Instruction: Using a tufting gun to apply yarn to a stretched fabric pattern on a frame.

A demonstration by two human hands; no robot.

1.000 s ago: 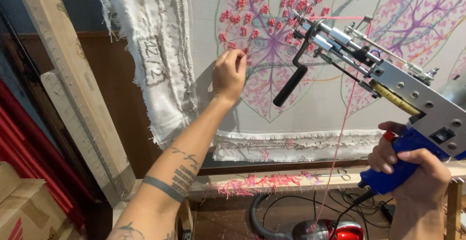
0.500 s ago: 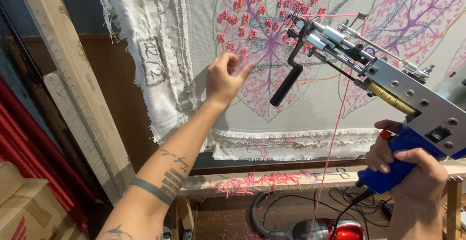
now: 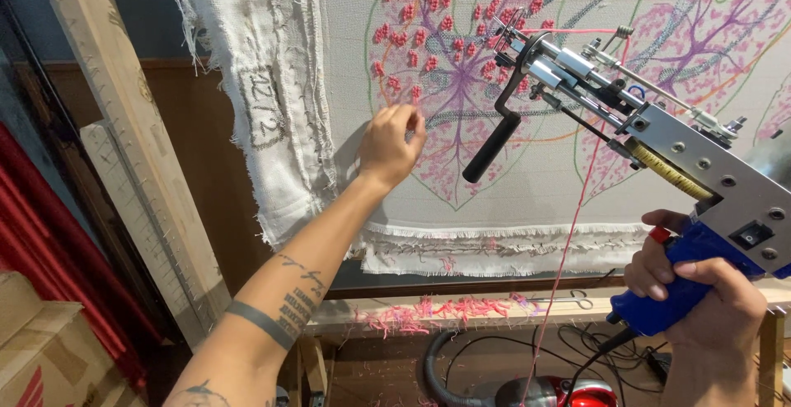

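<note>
Holding a tufting gun [image 3: 659, 139] by its blue grip, the right hand [image 3: 700, 300] has its fingers wrapped tight around the handle at the lower right. The gun's long axis runs diagonally, from that grip up and to the left, ending at the needle tip, which sits at or just off the stretched cloth [image 3: 511, 201]; contact cannot be confirmed. A black side handle [image 3: 492, 147] hangs down from the gun's front end, with no hand on it.

The left hand [image 3: 391, 143] is raised against the cloth, to the left of the gun's tip and slightly below it. Its fingers are curled close together, tips pinched near a cluster of pink tufts [image 3: 428, 53] on the drawn leaf outline; whether they hold a strand cannot be told. Of the two hands, the left is nearer the tufted patch and nearer the side handle, which lies just to its right.

A pink yarn [image 3: 568, 242] drops from the gun straight down past the frame's lower edge. Yarn clippings [image 3: 420, 316] lie scattered along the wooden rail [image 3: 346, 318] under the cloth, with a pair of scissors [image 3: 568, 300] lying on the same rail. Below, a red vacuum cleaner [image 3: 544, 392] sits on the floor with its hose curled beside it. A cardboard box [image 3: 33, 349] stands at lower left; its contents are not visible.
</note>
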